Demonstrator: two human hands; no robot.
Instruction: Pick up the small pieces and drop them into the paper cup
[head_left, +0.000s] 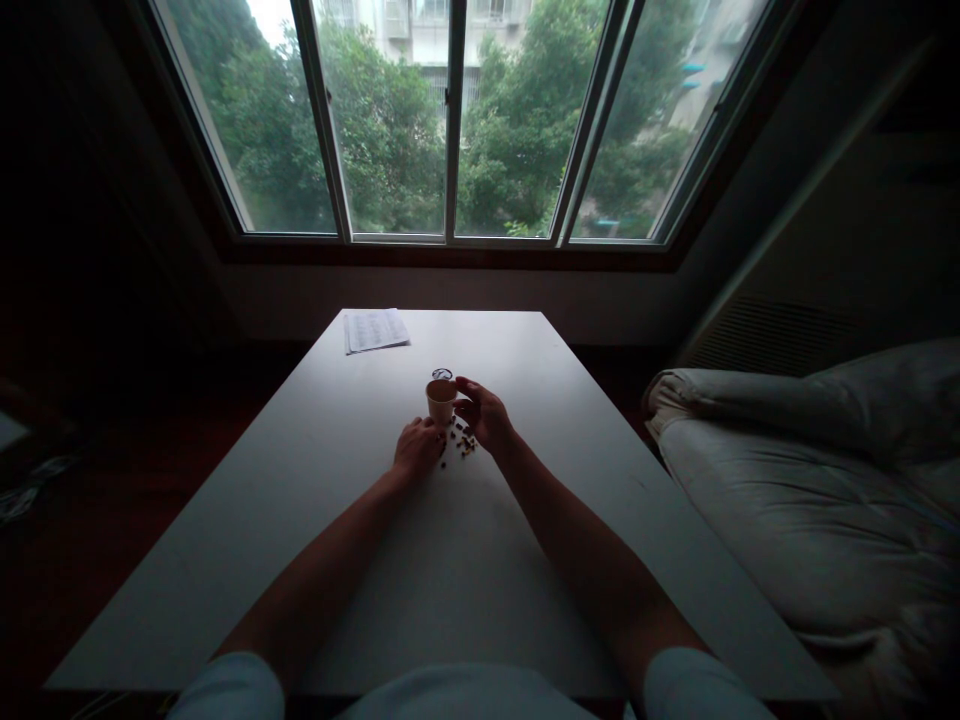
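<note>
Cup [441, 402] stands upright near the middle of the frame, on the white table [247, 520], its open mouth showing; the right hand [482, 413] is at its right side, fingers curved and parted, the upper ones reaching the rim; whether they touch it or stop just beside it, I cannot tell. The left hand [420, 444] is low at the cup's lower left, back of the hand up, fingers bent toward the base; whether its fingertips are pressed together, pinch something or touch the cup is too small and dark to tell.

Small dark and yellowish pieces [466, 444] lie scattered on the table below and right of the cup, between the hands; a small round item with dark markings [442, 374] is just behind the cup, higher in the frame. Printed papers [376, 331] lie at the table's far left corner, upper left of centre; a window [495, 130] fills the top, trees outside; a pale padded cover [787, 480] is at the right edge.
</note>
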